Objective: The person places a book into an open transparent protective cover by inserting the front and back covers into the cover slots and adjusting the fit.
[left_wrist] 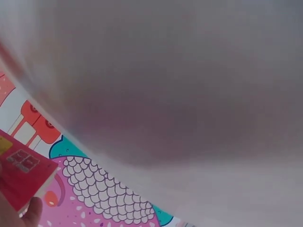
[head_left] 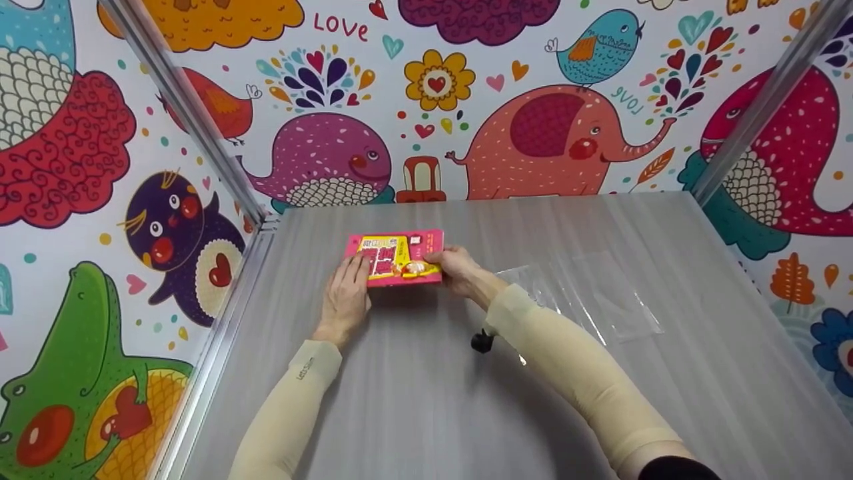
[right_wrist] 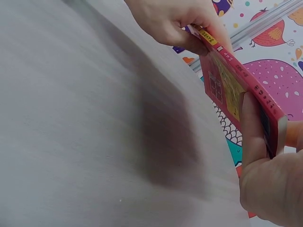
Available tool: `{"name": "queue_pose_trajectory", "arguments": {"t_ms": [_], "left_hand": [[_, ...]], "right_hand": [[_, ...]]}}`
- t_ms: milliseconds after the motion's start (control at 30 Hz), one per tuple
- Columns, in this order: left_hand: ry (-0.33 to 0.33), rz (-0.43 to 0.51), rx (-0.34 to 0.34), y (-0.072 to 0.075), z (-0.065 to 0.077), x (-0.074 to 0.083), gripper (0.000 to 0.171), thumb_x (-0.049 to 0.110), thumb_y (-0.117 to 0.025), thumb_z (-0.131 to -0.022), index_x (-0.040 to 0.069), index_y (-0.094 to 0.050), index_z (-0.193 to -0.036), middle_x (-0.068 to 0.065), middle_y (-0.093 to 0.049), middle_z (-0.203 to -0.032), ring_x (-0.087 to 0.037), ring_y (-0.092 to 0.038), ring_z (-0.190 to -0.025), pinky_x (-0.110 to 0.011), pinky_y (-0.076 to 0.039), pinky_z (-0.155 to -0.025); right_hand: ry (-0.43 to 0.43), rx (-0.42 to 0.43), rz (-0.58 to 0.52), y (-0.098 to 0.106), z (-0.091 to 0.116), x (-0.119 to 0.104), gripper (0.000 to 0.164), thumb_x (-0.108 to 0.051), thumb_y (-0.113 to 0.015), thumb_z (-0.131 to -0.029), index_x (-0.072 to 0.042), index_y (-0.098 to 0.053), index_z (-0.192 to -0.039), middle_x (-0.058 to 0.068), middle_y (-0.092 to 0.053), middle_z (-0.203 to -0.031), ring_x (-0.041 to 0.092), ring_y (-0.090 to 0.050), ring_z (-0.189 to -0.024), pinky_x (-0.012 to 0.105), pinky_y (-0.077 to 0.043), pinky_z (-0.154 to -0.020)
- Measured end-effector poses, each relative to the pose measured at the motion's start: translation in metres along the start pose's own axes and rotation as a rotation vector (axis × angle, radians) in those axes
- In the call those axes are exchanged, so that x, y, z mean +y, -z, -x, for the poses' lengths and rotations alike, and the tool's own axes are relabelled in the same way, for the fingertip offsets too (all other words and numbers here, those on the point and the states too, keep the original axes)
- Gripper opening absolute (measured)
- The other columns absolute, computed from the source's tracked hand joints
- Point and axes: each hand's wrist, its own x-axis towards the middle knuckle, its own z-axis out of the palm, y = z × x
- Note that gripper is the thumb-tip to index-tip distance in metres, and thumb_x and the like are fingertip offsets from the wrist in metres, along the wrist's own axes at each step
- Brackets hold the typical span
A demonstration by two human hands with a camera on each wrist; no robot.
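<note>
A pink-red book (head_left: 385, 261) with yellow panels and printed characters on its cover is held up above the tabletop, its shadow falling below. My left hand (head_left: 348, 288) grips its left end; my right hand (head_left: 460, 269) grips the right end, thumb on the cover. The right wrist view shows the red spine (right_wrist: 251, 81) edge-on, the left hand (right_wrist: 175, 22) at the far end and the right hand (right_wrist: 277, 187) at the near end. Only a red corner (left_wrist: 29, 172) of the book and some fingers show in the left wrist view.
A clear plastic sleeve (head_left: 623, 303) lies flat on the grey tabletop (head_left: 400, 393), partly behind the right forearm. Beside the right wrist is a small black object (head_left: 482, 342). Metal posts (head_left: 190, 107) and cartoon-printed walls (head_left: 426, 133) border the table at the back and sides.
</note>
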Motion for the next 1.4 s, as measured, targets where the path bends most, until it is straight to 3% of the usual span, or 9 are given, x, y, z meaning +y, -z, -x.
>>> {"name": "queue_pose_trajectory", "arguments": {"t_ms": [133,400,600,733,900,1000,1067,1233,1400], "left_hand": [[0.136,0.161,0.028,0.000,0.000,0.004,0.062,0.000,-0.076,-0.081,-0.007,-0.060,-0.141,-0.026,-0.063,-0.141,-0.044,-0.062,-0.128,-0.054,-0.050,-0.108],[0.577,0.511,0.021,0.005,-0.008,0.022,0.072,0.014,-0.076,-0.092,0.001,-0.045,-0.156,-0.019,-0.055,-0.152,-0.038,-0.056,-0.137,-0.054,-0.044,-0.116],[0.726,0.669,0.097,0.004,-0.015,0.035,0.086,0.013,-0.076,-0.094,0.000,-0.028,-0.163,-0.019,-0.047,-0.159,-0.035,-0.048,-0.145,-0.053,-0.035,-0.122],[0.826,0.781,0.159,0.005,-0.018,0.045,0.089,0.007,-0.072,-0.093,0.002,-0.020,-0.166,-0.022,-0.052,-0.152,-0.034,-0.056,-0.134,-0.052,-0.044,-0.114],[1.030,1.068,0.204,0.008,-0.020,0.060,0.083,0.005,-0.062,-0.097,0.002,-0.017,-0.167,-0.027,-0.060,-0.136,-0.035,-0.065,-0.114,-0.050,-0.054,-0.101],[1.151,1.260,0.227,0.009,-0.023,0.068,0.081,0.009,-0.059,-0.099,0.001,-0.016,-0.167,-0.027,-0.060,-0.136,-0.032,-0.066,-0.112,-0.053,-0.056,-0.100],[1.219,1.362,0.244,0.008,-0.026,0.073,0.073,0.011,-0.060,-0.102,0.002,-0.023,-0.164,-0.026,-0.060,-0.138,-0.030,-0.067,-0.113,-0.057,-0.054,-0.102],[1.315,1.554,0.273,0.003,-0.029,0.086,0.052,0.010,-0.062,-0.106,0.005,-0.040,-0.152,-0.023,-0.061,-0.140,-0.033,-0.067,-0.121,-0.056,-0.054,-0.103],[1.319,1.614,0.233,0.000,-0.027,0.098,0.059,0.008,-0.062,-0.105,0.015,-0.036,-0.158,-0.021,-0.059,-0.144,-0.037,-0.065,-0.126,-0.056,-0.057,-0.099]], "right_hand": [[0.020,0.014,0.010,0.004,0.001,0.001,0.045,-0.015,-0.067,-0.104,-0.004,-0.054,-0.145,0.017,-0.070,-0.125,0.028,-0.075,-0.105,0.040,-0.063,-0.086],[0.044,0.036,0.010,0.008,0.006,0.001,0.043,-0.014,-0.066,-0.104,-0.004,-0.056,-0.145,0.016,-0.072,-0.122,0.025,-0.076,-0.101,0.037,-0.063,-0.085],[0.050,0.043,-0.023,0.012,0.010,0.000,0.041,-0.014,-0.065,-0.105,-0.004,-0.055,-0.144,0.016,-0.072,-0.122,0.025,-0.076,-0.101,0.037,-0.063,-0.085],[0.079,0.033,-0.051,0.014,0.012,0.003,0.041,-0.014,-0.064,-0.105,-0.003,-0.055,-0.144,0.017,-0.071,-0.123,0.026,-0.075,-0.103,0.038,-0.063,-0.087],[0.124,0.028,-0.068,0.018,0.012,0.011,0.040,-0.009,-0.063,-0.105,-0.002,-0.055,-0.144,0.016,-0.072,-0.119,0.026,-0.075,-0.098,0.037,-0.063,-0.083],[0.141,0.031,-0.082,0.022,0.012,0.018,0.040,-0.006,-0.061,-0.104,-0.002,-0.055,-0.143,0.016,-0.072,-0.116,0.025,-0.075,-0.095,0.036,-0.064,-0.080],[0.143,0.024,-0.105,0.024,0.013,0.023,0.040,-0.004,-0.060,-0.104,-0.001,-0.054,-0.144,0.016,-0.072,-0.116,0.025,-0.075,-0.095,0.036,-0.064,-0.081],[0.138,0.026,-0.111,0.024,0.015,0.037,0.043,-0.002,-0.059,-0.104,-0.001,-0.051,-0.146,0.015,-0.071,-0.113,0.023,-0.074,-0.091,0.034,-0.064,-0.076],[0.147,0.014,-0.140,0.024,0.019,0.046,0.045,0.002,-0.057,-0.101,-0.001,-0.050,-0.145,0.014,-0.071,-0.108,0.024,-0.074,-0.087,0.034,-0.064,-0.071]]}}
